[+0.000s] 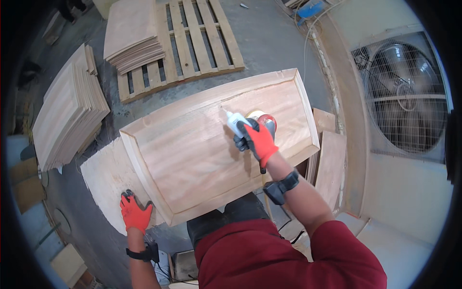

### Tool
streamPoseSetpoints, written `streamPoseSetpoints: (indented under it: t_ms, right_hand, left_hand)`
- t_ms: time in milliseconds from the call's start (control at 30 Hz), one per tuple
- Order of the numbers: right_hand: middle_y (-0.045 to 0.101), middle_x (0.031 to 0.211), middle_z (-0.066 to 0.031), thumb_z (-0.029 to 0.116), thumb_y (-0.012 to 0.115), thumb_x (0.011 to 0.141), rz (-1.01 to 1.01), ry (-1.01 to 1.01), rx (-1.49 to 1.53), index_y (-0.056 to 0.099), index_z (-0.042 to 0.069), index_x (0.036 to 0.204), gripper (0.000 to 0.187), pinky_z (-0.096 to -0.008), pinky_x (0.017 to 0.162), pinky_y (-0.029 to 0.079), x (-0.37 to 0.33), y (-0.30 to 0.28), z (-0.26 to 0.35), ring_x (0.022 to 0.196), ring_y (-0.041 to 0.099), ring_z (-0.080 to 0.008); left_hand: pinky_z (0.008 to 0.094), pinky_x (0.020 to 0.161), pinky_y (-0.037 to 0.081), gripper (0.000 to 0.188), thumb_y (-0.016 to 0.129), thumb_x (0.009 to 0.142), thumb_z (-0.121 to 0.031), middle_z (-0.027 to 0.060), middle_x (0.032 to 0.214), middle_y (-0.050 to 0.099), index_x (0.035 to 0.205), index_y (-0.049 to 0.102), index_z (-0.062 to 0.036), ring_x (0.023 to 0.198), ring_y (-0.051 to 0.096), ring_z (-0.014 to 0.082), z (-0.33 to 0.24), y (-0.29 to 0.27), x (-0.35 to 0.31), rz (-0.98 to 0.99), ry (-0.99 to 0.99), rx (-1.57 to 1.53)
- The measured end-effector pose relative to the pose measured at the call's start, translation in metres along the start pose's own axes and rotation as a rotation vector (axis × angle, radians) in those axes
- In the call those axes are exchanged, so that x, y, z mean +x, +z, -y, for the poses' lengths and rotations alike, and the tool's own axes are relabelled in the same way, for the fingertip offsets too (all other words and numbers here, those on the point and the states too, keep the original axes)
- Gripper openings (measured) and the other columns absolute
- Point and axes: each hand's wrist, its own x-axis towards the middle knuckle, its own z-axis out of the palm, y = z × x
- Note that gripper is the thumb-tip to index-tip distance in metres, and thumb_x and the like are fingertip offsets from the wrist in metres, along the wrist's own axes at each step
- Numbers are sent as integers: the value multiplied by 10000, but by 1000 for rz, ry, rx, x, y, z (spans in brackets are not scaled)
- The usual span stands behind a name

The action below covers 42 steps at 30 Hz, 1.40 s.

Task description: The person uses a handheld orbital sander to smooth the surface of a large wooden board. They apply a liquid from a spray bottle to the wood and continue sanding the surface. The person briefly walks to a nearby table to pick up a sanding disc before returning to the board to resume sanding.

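A wooden panel (192, 149) with a raised frame lies before me. My right hand (255, 139), in a red glove with black fingertips, is closed round a white squeeze bottle (236, 123). The bottle tilts, its thin nozzle pointing at the panel near the far frame strip. Partly hidden behind that hand, a red and grey round power sander (269, 122) rests on the panel. My left hand (135, 212), gloved alike, lies with thumb spread on a pale rough-edged board (108, 178) at the panel's left end, holding nothing.
A slatted pallet (192, 36) with a stack of wooden sheets (132, 33) stands beyond the panel. Another sheet stack (70, 111) is at left. Boards (332, 161) lean by the right wall, below a large caged fan (405, 94). A hose (267, 197) runs down near my right forearm.
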Motion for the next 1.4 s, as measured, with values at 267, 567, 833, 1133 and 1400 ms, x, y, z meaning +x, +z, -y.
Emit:
streamPoseSetpoints:
  t_ms: [267,567,833,1133,1400]
  right_hand:
    - [722,1038,-209,265,638,950,-516,-251,-415,669,-11,1152,344,-397,872,513,55,9,-72,977,681,-308]
    - [710,1018,-234,317,646,930,-544,-248,-667,662,8,1111,359,-433,857,517,57,24,-55,977,664,-406]
    - [701,1027,-244,347,657,908,-545,-215,-853,662,19,1090,375,-468,849,515,46,49,-41,995,646,-439]
    - [696,992,-249,341,653,907,-438,-236,-883,659,22,1023,340,-477,827,511,38,74,-35,973,646,-441]
    - [710,958,-227,323,665,899,-383,-262,-855,668,26,1021,321,-457,820,519,33,97,-36,949,662,-417]
  left_hand:
    - [467,1201,288,906,788,799,-415,299,1571,290,1461,414,78,1457,289,434,34,-15,0,76,171,-39]
    - [472,1208,270,930,799,783,-404,318,1568,287,1476,402,73,1456,292,451,52,-19,4,102,267,-117]
    - [463,1220,244,939,788,803,-432,316,1578,265,1471,395,99,1478,264,443,52,-22,3,113,298,-136]
    - [457,1217,247,925,790,806,-425,310,1577,262,1482,402,73,1479,256,441,53,-19,1,88,308,-174]
    - [467,1203,261,897,802,791,-427,319,1562,282,1441,444,76,1458,280,447,52,-20,1,70,325,-170]
